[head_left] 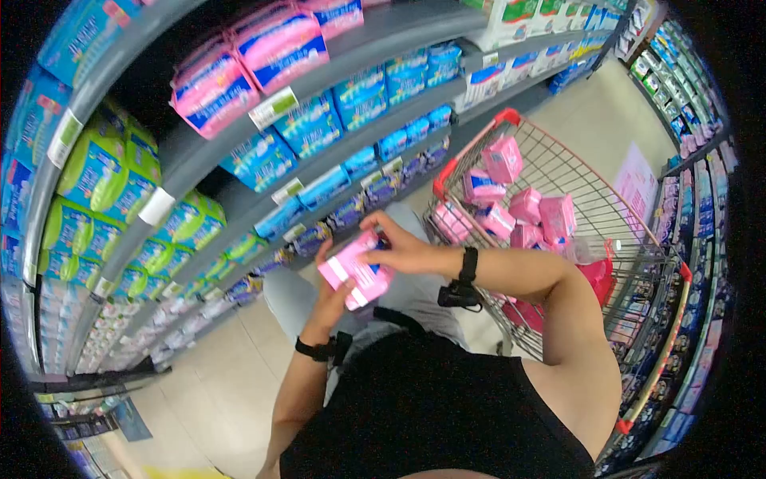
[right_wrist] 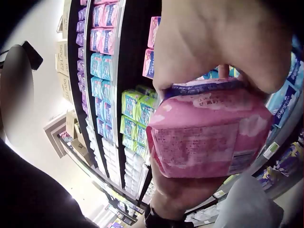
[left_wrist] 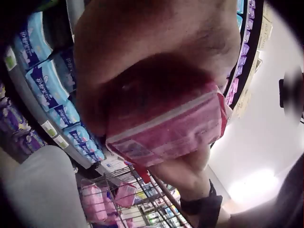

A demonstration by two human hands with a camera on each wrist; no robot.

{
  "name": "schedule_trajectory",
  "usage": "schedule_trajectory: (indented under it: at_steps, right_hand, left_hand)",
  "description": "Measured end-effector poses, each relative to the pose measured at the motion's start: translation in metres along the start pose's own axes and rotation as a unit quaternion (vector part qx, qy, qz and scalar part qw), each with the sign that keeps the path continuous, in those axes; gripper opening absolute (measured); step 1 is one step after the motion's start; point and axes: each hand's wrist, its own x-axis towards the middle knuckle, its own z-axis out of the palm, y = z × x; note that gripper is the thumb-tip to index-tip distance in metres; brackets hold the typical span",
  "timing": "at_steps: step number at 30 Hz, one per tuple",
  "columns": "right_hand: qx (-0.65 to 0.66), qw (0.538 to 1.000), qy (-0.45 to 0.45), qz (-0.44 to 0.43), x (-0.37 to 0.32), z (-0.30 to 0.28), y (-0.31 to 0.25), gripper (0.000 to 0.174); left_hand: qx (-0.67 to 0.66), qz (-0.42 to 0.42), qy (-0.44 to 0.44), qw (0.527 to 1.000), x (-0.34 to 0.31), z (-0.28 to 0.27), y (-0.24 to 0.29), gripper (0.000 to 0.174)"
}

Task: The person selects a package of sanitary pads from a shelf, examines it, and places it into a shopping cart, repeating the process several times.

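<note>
A pink package (head_left: 359,269) is held between both hands in front of the person's lap. The left hand (head_left: 329,297) grips it from its lower left side, thumb on the near face. From the upper right, the right hand (head_left: 396,248) has its fingers curled on the package. In the left wrist view the pink package (left_wrist: 166,128) lies under the left hand (left_wrist: 156,42), with the other hand (left_wrist: 183,171) below it. The right wrist view has the package's printed side (right_wrist: 204,137) facing the camera, gripped by the right hand (right_wrist: 213,42).
At the right a wire shopping cart (head_left: 574,164) holds several pink packages (head_left: 503,160) and a clear plastic bottle (head_left: 586,251). Shelves on the left carry blue packs (head_left: 311,125), green packs (head_left: 93,166) and pink packs (head_left: 283,48). Pale tiled floor (head_left: 227,367) shows behind the person.
</note>
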Motion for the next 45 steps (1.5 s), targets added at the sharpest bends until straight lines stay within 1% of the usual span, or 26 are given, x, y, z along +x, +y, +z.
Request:
schedule_trajectory:
  at_steps: [1,2,3,5,6,9,11,12,13,15,16,19,20,23,26,29,30,32,33,34,37,38,41,42,45]
  right_hand:
    - [0.026,0.999,-0.016,0.017,0.001,0.000,-0.007,0.061]
    - [0.071,0.997,-0.020,0.037,0.004,0.003,-0.003,0.059]
    - [0.104,0.993,-0.027,0.049,0.005,0.005,-0.006,0.061]
    - [0.165,0.983,-0.038,0.071,0.008,0.002,-0.016,0.068]
    - [0.141,0.986,-0.054,0.068,0.012,0.002,-0.012,0.082]
    - [0.079,0.984,-0.134,0.091,0.007,-0.005,-0.010,0.097]
    - [0.050,0.984,-0.154,0.080,0.008,-0.005,-0.001,0.103]
    - [0.036,0.983,-0.161,0.076,0.009,-0.006,-0.003,0.106]
    - [0.098,0.971,-0.185,0.118,0.010,-0.009,-0.006,0.104]
    - [0.222,0.928,-0.227,0.197,0.015,-0.016,-0.016,0.100]
    - [0.244,0.920,-0.232,0.199,0.014,-0.018,-0.018,0.097]
    - [0.189,0.944,-0.224,0.149,0.014,-0.016,-0.005,0.093]
    - [0.177,0.952,-0.209,0.134,0.014,-0.016,-0.002,0.092]
    - [0.189,0.951,-0.201,0.141,0.015,-0.015,-0.005,0.097]
    - [0.227,0.961,-0.139,0.073,0.014,-0.012,-0.009,0.101]
    - [0.147,0.985,-0.092,-0.021,0.014,-0.016,-0.018,0.103]
    - [0.134,0.988,-0.080,-0.025,0.014,-0.016,-0.016,0.102]
    - [0.107,0.992,-0.056,-0.032,0.013,-0.015,-0.010,0.100]
    - [0.110,0.991,-0.071,-0.009,0.015,-0.016,-0.007,0.099]
    - [0.113,0.990,-0.086,0.013,0.017,-0.018,-0.004,0.097]
    - [0.137,0.978,-0.142,0.069,0.016,-0.020,-0.014,0.093]
    - [0.146,0.972,-0.162,0.085,0.016,-0.021,-0.018,0.091]
    - [0.120,0.975,-0.185,0.024,0.012,-0.013,-0.010,0.093]
    - [0.092,0.980,-0.177,-0.011,0.010,-0.013,-0.015,0.091]
    - [0.078,0.980,-0.178,-0.032,0.006,-0.013,-0.025,0.091]
  left_hand:
    - [0.011,0.025,0.015,1.000,-0.002,-0.002,-0.002,0.094]
    - [0.000,0.028,0.038,0.999,-0.002,-0.002,-0.001,0.092]
    - [-0.001,0.015,0.056,0.998,-0.004,-0.006,0.003,0.092]
    - [-0.018,0.024,0.095,0.995,-0.004,-0.013,0.003,0.091]
    - [0.013,0.045,0.107,0.993,-0.002,-0.015,0.005,0.093]
    - [0.112,0.095,0.144,0.979,0.000,-0.017,0.010,0.098]
    - [0.188,0.118,0.165,0.961,0.004,-0.013,0.011,0.103]
    - [0.252,0.161,0.171,0.939,0.007,-0.014,0.007,0.112]
    - [0.268,0.182,0.164,0.932,0.007,-0.012,0.004,0.114]
    - [0.299,0.224,0.147,0.916,0.005,-0.002,-0.002,0.118]
    - [0.333,0.237,0.146,0.901,0.004,0.002,-0.005,0.122]
    - [0.328,0.234,0.093,0.910,0.001,0.004,-0.013,0.131]
    - [0.313,0.245,0.080,0.914,-0.001,0.006,-0.014,0.127]
    - [0.323,0.285,0.050,0.901,0.002,0.007,0.002,0.122]
    - [0.254,0.246,0.100,0.930,0.004,0.000,0.001,0.101]
    - [0.224,0.130,0.134,0.956,0.000,-0.007,-0.003,0.070]
    - [0.204,0.078,0.129,0.967,-0.002,-0.010,-0.001,0.056]
    - [0.214,0.086,0.134,0.964,-0.005,-0.008,-0.002,0.053]
    - [0.219,0.090,0.137,0.962,-0.006,-0.007,-0.002,0.051]
    - [0.214,0.088,0.140,0.963,-0.007,-0.011,-0.005,0.055]
    - [0.106,0.116,0.089,0.984,-0.012,-0.011,0.000,0.064]
    - [0.115,0.096,0.085,0.985,-0.014,-0.009,0.004,0.083]
    - [0.169,0.103,0.053,0.979,-0.019,0.002,0.014,0.096]
    - [0.166,0.101,0.048,0.980,-0.017,0.004,0.016,0.104]
    - [0.172,0.088,0.055,0.979,-0.015,0.011,0.018,0.103]
